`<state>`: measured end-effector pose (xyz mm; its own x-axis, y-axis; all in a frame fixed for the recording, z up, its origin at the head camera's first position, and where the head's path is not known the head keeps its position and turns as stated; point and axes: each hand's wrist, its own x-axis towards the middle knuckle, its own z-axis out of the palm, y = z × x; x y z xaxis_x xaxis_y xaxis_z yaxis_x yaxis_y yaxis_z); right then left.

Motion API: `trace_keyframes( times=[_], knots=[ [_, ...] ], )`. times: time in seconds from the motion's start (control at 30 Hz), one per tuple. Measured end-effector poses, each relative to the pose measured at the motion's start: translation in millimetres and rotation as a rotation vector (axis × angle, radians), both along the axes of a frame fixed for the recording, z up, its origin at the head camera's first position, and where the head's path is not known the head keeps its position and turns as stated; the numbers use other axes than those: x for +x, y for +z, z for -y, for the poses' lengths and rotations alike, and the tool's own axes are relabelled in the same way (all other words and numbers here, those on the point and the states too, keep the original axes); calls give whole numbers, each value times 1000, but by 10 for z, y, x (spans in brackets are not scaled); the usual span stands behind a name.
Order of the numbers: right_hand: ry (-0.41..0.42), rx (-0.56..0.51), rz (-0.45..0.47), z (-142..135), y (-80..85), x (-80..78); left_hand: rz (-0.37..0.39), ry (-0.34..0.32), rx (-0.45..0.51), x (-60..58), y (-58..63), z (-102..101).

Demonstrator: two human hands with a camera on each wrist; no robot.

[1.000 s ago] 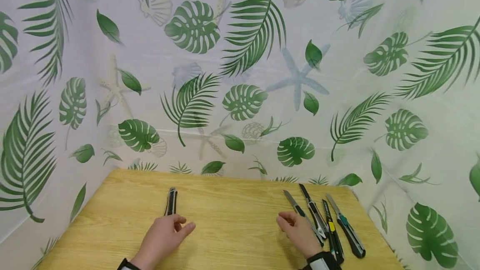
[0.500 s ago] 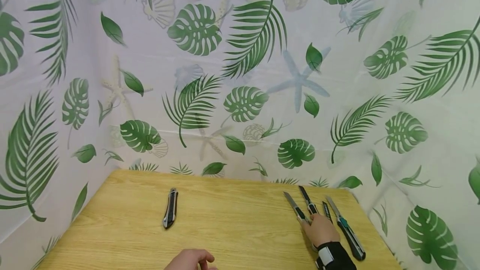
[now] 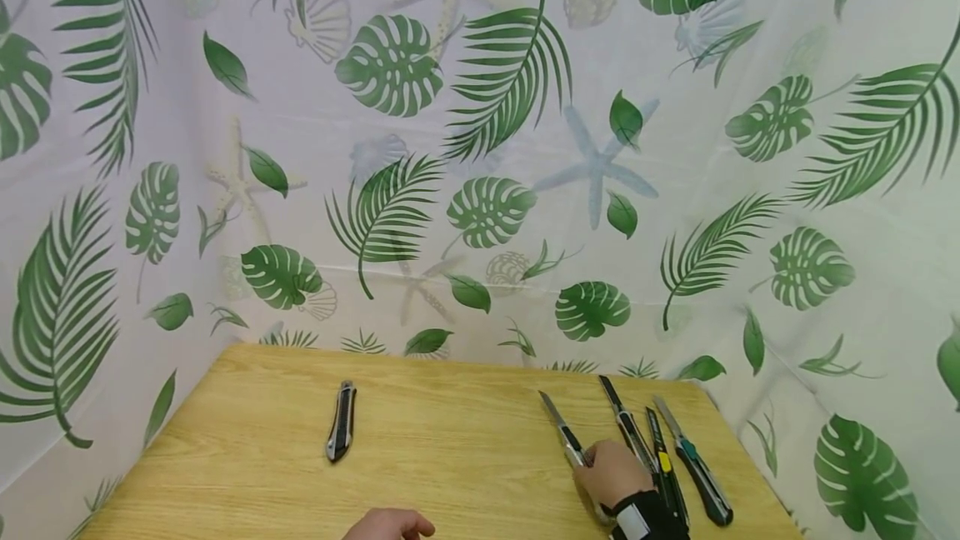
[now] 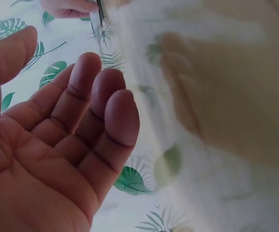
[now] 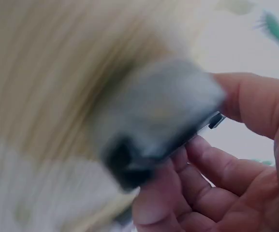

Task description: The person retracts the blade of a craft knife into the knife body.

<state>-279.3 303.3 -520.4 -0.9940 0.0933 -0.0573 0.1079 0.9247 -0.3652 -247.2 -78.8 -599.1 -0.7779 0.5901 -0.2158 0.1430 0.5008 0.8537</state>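
My right hand grips a snap-off utility knife, its blade pointing away and to the left. In the right wrist view the knife's silver-and-black handle is blurred, pinched between thumb and fingers; the hand hides its rear part in the head view. My left hand shows at the bottom edge, fingers loosely bent and nothing in them; the left wrist view shows its bare palm. A black-and-silver utility knife lies alone on the left, blade retracted.
Right of my right hand lie a silver-handled knife, one with a yellow slider and one with a teal slider, blades out. The wooden table is bounded by a leaf-print curtain.
My left hand has drawn back from the lone knife toward the front edge. My right hand has reached onto the knife group, gripped the leftmost one and shifted it left.
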Motion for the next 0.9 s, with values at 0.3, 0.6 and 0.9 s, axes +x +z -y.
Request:
trace_keyframes(
  times=[0.3, 0.6, 0.9],
  knots=[
    [299, -898, 218, 815, 355, 327, 1, 132, 228, 238, 258, -240],
    [264, -1108, 136, 1317, 377, 552, 235, 240, 518, 455, 438, -438],
    [240, -1210, 132, 1393, 333, 601, 399, 157, 649, 460, 436, -414]
  ],
)
